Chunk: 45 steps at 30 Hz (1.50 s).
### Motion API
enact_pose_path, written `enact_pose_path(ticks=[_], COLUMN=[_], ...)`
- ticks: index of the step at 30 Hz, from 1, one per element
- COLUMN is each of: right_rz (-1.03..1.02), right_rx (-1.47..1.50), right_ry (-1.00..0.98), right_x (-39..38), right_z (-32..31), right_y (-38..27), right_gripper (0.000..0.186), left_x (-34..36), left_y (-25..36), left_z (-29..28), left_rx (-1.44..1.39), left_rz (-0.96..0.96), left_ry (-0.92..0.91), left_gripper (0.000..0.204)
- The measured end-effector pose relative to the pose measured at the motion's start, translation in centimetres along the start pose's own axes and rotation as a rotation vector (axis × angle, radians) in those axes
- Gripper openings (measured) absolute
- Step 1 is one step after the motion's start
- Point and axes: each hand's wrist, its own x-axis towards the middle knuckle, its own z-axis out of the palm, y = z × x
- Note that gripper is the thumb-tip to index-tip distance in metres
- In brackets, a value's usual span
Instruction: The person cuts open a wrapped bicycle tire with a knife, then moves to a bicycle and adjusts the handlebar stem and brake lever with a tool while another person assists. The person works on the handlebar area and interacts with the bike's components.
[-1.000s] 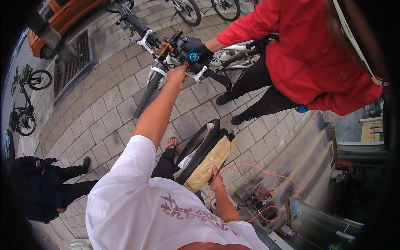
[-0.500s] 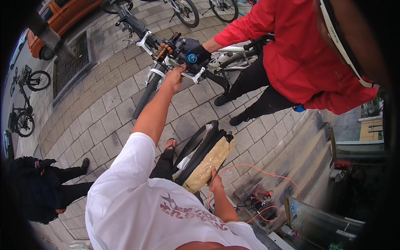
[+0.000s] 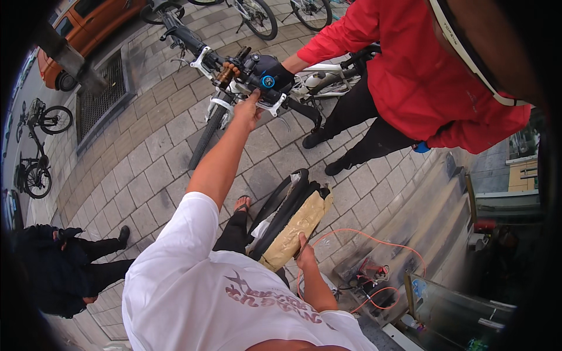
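Observation:
My left hand [image 3: 248, 112] reaches out to the front of a white and black bicycle [image 3: 217, 120]. Its fingers are curled at the handlebar [image 3: 239, 82], one fingertip up by a round blue-ringed device [image 3: 268, 82]; the far side of the grip is hidden. Against the bar hang orange-brown beads [image 3: 229, 72]. Low at my right side, my right hand [image 3: 305, 255] is closed on a long package in tan wrapping [image 3: 297, 230], thumb on top. Black tyre-like loops [image 3: 280, 216] lie along the package's left side.
A person in a red jacket [image 3: 404, 88] stands across the bicycle, a black-gloved hand [image 3: 281, 75] at its bar. Another person in dark clothes [image 3: 50, 269] is at left. An orange hose [image 3: 380, 234] runs by the steps [image 3: 433, 216]. Parked bicycles [image 3: 257, 17] stand beyond.
The view has shifted slightly. My left fingers have shifted a little at the handlebar, one finger now straighter. My right hand keeps hold of the package.

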Motion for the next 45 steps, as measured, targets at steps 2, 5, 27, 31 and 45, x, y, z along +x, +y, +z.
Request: enact_pose_path(ticks=[2,5,27,31,45], right_rz=[0.008,-0.017,-0.034,-0.082,-0.081], right_rx=[0.005,-0.015,-0.042,-0.169,-0.105], right_ry=[-0.01,-0.003,0.11,0.179,0.039], right_x=[0.1,0.0,0.5,-1.5,-2.3], right_z=[0.0,0.4,1.6,3.5,-10.0], right_y=[0.1,-0.1,0.7,-0.6,4.6], right_gripper=[0.074,0.073,0.08,0.082,0.082], left_x=[0.0,0.9,-8.5,-17.2,-35.5], left_y=[0.1,0.3,-8.8,-23.3,-30.4], left_z=[0.0,-0.2,-5.8,-14.9,-16.4], left_rx=[-0.014,-0.006,0.113,0.843,1.046], left_rz=[-0.013,0.015,0.122,-0.125,-0.531], left_ry=[0.015,0.006,-0.138,-0.25,-0.395], left_gripper=[0.032,0.031,0.038,0.054,0.07])
